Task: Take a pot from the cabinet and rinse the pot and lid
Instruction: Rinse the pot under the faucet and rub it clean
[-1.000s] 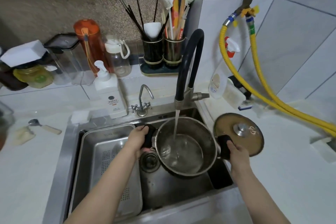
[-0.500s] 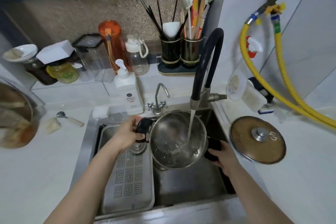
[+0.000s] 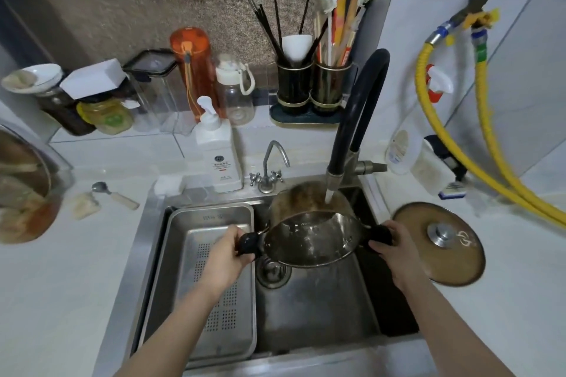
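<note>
Since the earlier frame the one pot (image 3: 309, 236) has tipped its mouth toward the camera, held over the sink (image 3: 321, 315) at frame centre under the black faucet (image 3: 358, 119). Left hand (image 3: 225, 257) and right hand (image 3: 398, 251) each clasp one black handle. One lid (image 3: 441, 242) lies on the counter, right.

Soft even light, warped blurry edges

Steel pot (image 3: 309, 237) tipped over sink; glass lid (image 3: 441, 242) flat on counter.

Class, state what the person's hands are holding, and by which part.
The pot: left hand and right hand each grip one black side handle.
</note>
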Tool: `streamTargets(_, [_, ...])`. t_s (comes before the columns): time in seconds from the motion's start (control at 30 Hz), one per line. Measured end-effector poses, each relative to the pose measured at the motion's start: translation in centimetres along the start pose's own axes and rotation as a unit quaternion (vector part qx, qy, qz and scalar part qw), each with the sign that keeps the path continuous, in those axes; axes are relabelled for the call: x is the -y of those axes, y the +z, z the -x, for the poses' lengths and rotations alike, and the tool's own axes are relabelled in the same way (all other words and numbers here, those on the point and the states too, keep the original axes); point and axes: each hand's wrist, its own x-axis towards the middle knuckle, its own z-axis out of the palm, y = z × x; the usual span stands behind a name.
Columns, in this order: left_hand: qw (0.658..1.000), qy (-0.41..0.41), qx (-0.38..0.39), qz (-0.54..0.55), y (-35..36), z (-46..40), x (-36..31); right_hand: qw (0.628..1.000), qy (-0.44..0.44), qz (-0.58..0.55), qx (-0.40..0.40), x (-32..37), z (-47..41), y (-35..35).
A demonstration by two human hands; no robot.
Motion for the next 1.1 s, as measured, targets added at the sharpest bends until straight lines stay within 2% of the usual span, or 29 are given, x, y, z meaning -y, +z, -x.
streamTargets(0.1, [1.0, 0.008, -0.001, 0.016, -0.4, -0.1, -0.4, 0.998, -0.009, 0.054, -0.004, -1.2, 0.0, 0.1])
streamTargets(0.33, [0.996, 0.087, -0.02, 0.018, -1.4, -0.9, -2.4, 0.995, 0.018, 0.094, 0.011, -2.8, -0.3, 1.1])
streamTargets(0.43, [0.995, 0.083, -0.018, 0.057, -0.8, -1.2, -3.3, 0.999, -0.006, 0.041, 0.027, -1.3, -0.2, 1.8])
streamTargets(0.53, [0.994, 0.093, -0.008, 0.05, 0.7, -1.5, -4.7, 0.997, -0.017, 0.004, 0.077, 1.2, 0.1, 3.2])
streamTargets(0.7, [0.993, 0.118, 0.028, -0.004, 4.0, -1.4, -6.5, 0.983, -0.048, 0.103, 0.145, 3.1, 0.9, 6.3])
streamTargets(0.87, [0.993, 0.115, 0.002, -0.012, 5.6, -1.3, -7.0, 0.963, -0.079, 0.173, 0.192, 2.4, 1.1, 7.0])
streamTargets(1.1, [0.994, 0.103, 0.011, 0.034, 4.5, -3.6, -9.2, 0.956, -0.141, 0.194, 0.172, 3.7, -0.2, 5.9])
